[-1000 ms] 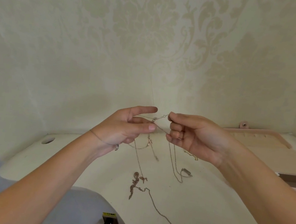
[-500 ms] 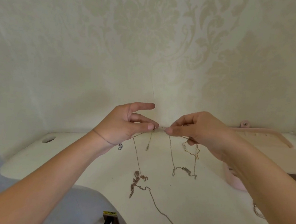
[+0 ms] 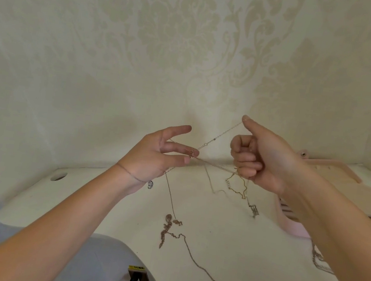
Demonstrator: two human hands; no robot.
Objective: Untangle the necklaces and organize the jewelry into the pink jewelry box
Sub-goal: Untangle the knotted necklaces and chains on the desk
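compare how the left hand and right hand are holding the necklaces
The left hand pinches the necklaces with fingers mostly spread; the right hand curls its fingers over them. The right hand holds one strand high on a fingertip; the left hand sits lower. Only the left wrist wears a bracelet. Both hold strands above the table.

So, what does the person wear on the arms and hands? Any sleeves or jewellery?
No sleeve is in view; both arms are bare as far as the picture shows. The wrist of the left hand carries a thin chain bracelet with a small silver charm. The right hand and its wrist show no jewellery.
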